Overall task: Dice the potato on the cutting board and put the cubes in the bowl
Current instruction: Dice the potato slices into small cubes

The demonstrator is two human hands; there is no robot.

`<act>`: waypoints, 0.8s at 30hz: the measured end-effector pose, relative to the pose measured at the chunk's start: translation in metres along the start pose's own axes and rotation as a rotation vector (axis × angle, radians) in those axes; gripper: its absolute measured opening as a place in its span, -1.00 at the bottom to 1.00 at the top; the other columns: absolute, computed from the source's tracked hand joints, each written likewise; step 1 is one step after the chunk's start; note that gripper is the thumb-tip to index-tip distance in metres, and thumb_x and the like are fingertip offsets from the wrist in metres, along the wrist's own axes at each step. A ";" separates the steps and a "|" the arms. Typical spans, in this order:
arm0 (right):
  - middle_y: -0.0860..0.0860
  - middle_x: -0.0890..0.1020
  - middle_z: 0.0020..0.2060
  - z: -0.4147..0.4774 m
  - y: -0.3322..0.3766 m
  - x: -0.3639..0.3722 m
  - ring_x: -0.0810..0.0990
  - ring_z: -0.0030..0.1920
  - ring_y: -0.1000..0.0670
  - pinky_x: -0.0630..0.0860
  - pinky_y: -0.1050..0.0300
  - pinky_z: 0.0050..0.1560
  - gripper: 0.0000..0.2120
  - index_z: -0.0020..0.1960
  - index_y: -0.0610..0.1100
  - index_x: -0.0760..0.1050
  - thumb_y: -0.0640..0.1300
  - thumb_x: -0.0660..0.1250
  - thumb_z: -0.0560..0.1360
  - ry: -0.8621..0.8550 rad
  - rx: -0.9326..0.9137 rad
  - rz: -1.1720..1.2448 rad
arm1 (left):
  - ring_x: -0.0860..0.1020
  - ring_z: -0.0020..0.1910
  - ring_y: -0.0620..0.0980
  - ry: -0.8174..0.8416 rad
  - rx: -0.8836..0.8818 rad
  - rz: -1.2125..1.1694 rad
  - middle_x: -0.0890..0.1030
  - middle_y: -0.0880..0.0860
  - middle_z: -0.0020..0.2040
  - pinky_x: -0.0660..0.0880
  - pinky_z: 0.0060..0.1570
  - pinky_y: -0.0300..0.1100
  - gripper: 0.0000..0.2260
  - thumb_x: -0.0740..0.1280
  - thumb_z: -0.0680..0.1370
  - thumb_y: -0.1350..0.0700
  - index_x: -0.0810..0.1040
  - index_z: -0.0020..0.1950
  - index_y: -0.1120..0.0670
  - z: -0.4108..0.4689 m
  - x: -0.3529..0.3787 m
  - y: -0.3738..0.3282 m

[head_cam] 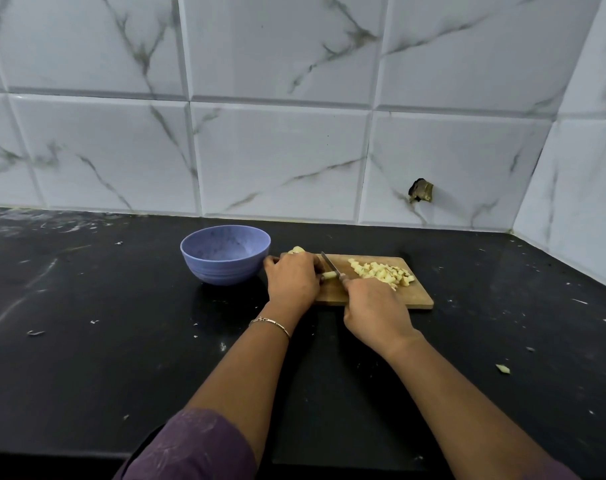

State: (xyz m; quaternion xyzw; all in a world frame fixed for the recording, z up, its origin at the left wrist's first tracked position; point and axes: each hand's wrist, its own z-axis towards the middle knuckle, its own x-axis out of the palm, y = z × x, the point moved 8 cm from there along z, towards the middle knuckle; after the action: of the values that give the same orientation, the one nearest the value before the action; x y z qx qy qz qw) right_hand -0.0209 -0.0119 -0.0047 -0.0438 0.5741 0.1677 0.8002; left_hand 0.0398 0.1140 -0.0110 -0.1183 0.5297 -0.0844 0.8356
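1. We see a blue bowl [222, 271] standing upright on the black countertop [104, 341], just beside the left end of the wooden cutting board [374, 299]. The part of its inside that shows is bare blue wall.
2. The board itself carries a loose pile of pale potato cubes [381, 271] on its right half.
3. The piece under work, a potato strip [329, 275], lies flat near the board's left half. Its long axis runs left to right, and its free end points right, toward the pile.
4. Our left hand [293, 282] is curled down over the strip's left part, holding it against the board; a bracelet [270, 323] sits on that wrist.
5. Our right hand [374, 313] is wrapped round the handle of a knife [329, 263]. The blade slants away and to the left, tip toward the tiled wall [294, 150], and meets the strip at its free end.
6. A further potato chunk [297, 250] shows just behind the left hand's knuckles.
7. One stray potato bit [502, 368] lies on the countertop, well apart from the board, to the right.
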 end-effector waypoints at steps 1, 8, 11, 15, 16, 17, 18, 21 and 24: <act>-0.02 0.62 0.04 0.000 0.001 0.000 0.61 0.04 -0.02 0.58 0.11 0.00 -0.47 0.54 -0.05 0.29 -0.20 0.28 0.59 0.000 -0.007 -0.018 | 0.53 0.15 0.03 -0.004 0.001 -0.005 0.64 -0.04 0.05 0.28 0.22 0.03 -0.84 0.31 0.57 0.04 0.65 0.08 -0.10 0.000 0.000 0.000; -0.04 0.61 0.05 0.001 0.004 0.005 0.61 0.04 -0.03 0.61 0.07 0.01 -0.55 0.48 -0.07 0.37 -0.21 0.27 0.60 0.017 -0.023 -0.091 | 0.54 0.13 0.01 -0.022 -0.002 -0.020 0.63 -0.06 0.04 0.27 0.21 0.03 -0.86 0.33 0.56 0.01 0.65 0.06 -0.11 -0.002 -0.001 0.001; -0.03 0.60 0.07 0.000 0.002 0.005 0.60 0.07 -0.03 0.60 0.07 0.03 -0.54 0.50 -0.05 0.35 -0.23 0.24 0.62 0.004 -0.023 -0.104 | 0.53 0.14 0.00 -0.025 0.001 -0.021 0.63 -0.06 0.04 0.27 0.20 0.04 -0.86 0.33 0.57 0.01 0.64 0.08 -0.13 -0.002 -0.001 0.000; -0.01 0.61 0.03 -0.001 -0.013 0.003 0.59 0.04 -0.03 0.54 0.09 -0.01 -0.45 0.58 0.01 0.22 -0.24 0.21 0.62 -0.025 0.050 -0.025 | 0.53 0.15 -0.01 -0.033 0.005 -0.038 0.64 -0.07 0.05 0.26 0.20 0.02 -0.85 0.34 0.56 -0.02 0.63 0.11 -0.11 -0.002 -0.002 0.000; 0.00 0.62 0.01 -0.001 -0.019 0.001 0.60 0.02 -0.03 0.52 0.09 -0.02 -0.46 0.57 0.03 0.23 -0.22 0.19 0.63 -0.042 0.082 0.019 | 0.53 0.15 -0.01 -0.032 0.006 -0.042 0.64 -0.07 0.06 0.26 0.21 0.01 -0.84 0.34 0.56 -0.03 0.63 0.11 -0.11 -0.002 -0.001 -0.001; 0.01 0.63 -0.01 -0.002 -0.023 -0.002 0.60 0.00 -0.02 0.52 0.09 -0.03 -0.48 0.56 0.06 0.25 -0.21 0.18 0.63 -0.062 0.106 0.072 | 0.53 0.15 0.00 -0.033 0.006 -0.042 0.64 -0.07 0.06 0.27 0.21 0.01 -0.84 0.34 0.56 -0.03 0.63 0.11 -0.11 -0.003 -0.001 -0.001; 0.02 0.64 -0.02 -0.002 -0.025 -0.004 0.60 -0.03 0.00 0.53 0.10 -0.03 -0.50 0.55 0.08 0.28 -0.19 0.18 0.64 -0.081 0.117 0.124 | 0.53 0.15 0.00 -0.033 0.006 -0.041 0.64 -0.07 0.06 0.27 0.21 0.01 -0.84 0.34 0.56 -0.04 0.63 0.12 -0.11 -0.003 -0.001 -0.001; 0.04 0.66 0.00 -0.003 -0.020 -0.008 0.60 -0.08 0.05 0.56 0.15 -0.05 -0.53 0.53 0.09 0.31 -0.14 0.20 0.64 -0.113 0.096 0.230 | 0.54 0.15 0.00 -0.036 0.008 -0.042 0.64 -0.07 0.05 0.28 0.17 0.00 -0.84 0.35 0.56 -0.05 0.61 0.11 -0.10 -0.002 -0.001 -0.001; 0.04 0.64 0.00 -0.003 -0.014 -0.006 0.58 -0.10 0.07 0.54 0.18 -0.10 -0.51 0.55 0.08 0.27 -0.13 0.21 0.64 -0.104 0.069 0.226 | 0.54 0.15 0.01 -0.035 0.008 -0.036 0.63 -0.06 0.05 0.30 0.16 0.00 -0.85 0.34 0.56 -0.05 0.60 0.11 -0.11 -0.002 -0.002 -0.002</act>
State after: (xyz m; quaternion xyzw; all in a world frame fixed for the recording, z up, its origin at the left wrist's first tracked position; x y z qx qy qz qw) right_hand -0.0214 -0.0276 -0.0017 0.0576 0.5385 0.2388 0.8060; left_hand 0.0368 0.1123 -0.0098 -0.1259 0.5125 -0.0994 0.8436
